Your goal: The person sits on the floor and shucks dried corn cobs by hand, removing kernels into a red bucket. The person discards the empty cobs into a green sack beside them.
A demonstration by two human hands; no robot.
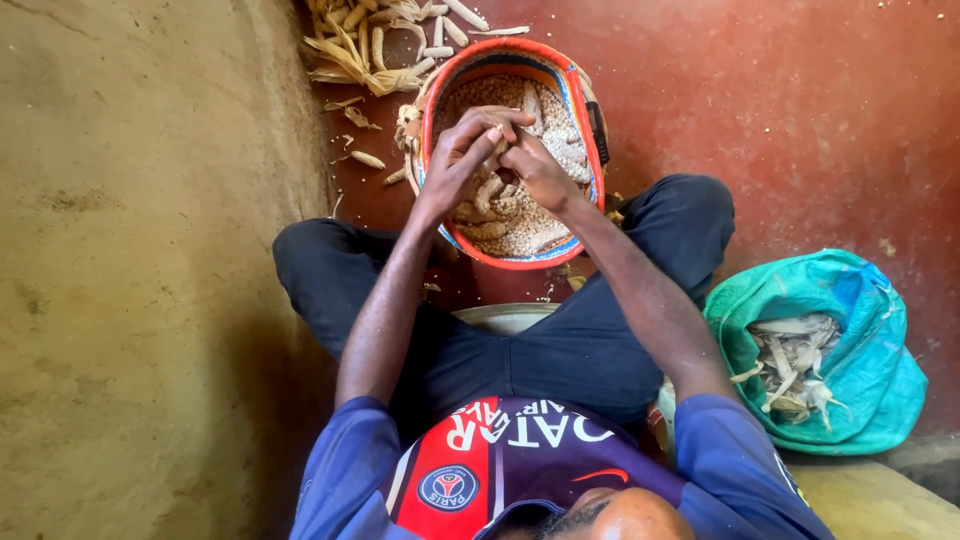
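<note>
- The left hand (462, 152) and the right hand (538, 172) are brought together over the basin, both closed around a maize cob (497, 147), of which only a sliver is seen between the fingers.
- The cob is held above the middle of the orange basin (590, 110), which stands on the floor just beyond the crossed legs.
- The basin is already well filled with loose pale kernels (475, 98); several whole or half-stripped cobs (487, 192) are lying on top of them, so a good share of shelling is judged done, with more left.
- A heap of stripped cobs and dry husks (385, 45) is spread on the red floor (800, 120) at the far left of the basin, which also points to much work finished.
- To the near right, a green sack (860, 370) is open, with husked material (795, 365) showing inside; whether this is waste or unshelled stock cannot be told.
- A pale metal bowl (505, 317) is partly hidden between the legs; its contents are not visible.
- A plastered wall (140, 270) fills the left side.
</note>
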